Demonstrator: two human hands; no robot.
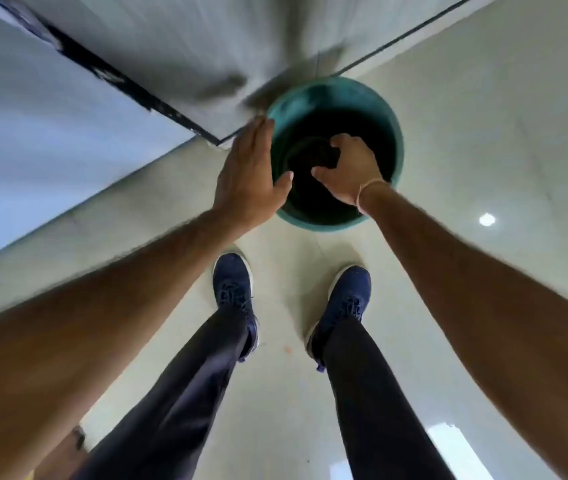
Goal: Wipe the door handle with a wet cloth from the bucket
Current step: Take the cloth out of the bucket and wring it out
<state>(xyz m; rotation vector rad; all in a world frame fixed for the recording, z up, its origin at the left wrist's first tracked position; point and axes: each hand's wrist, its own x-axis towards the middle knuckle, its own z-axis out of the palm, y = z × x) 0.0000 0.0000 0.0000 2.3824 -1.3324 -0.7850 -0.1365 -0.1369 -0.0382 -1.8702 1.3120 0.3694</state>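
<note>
Down inside the bucket (pixel 384 109), the right hand (pixel 346 169) has its grip clenched on a dark cloth (pixel 322 152). Left hand (pixel 251 171), at nine o'clock of the rim, is flat and released. Shoes (pixel 234 289) stand at six o'clock on the floor (pixel 483 133).

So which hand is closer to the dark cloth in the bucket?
The right hand. Its fingers curl on the dark cloth inside the bucket. The left hand is open and flat at the bucket's left rim, not touching the cloth.
</note>
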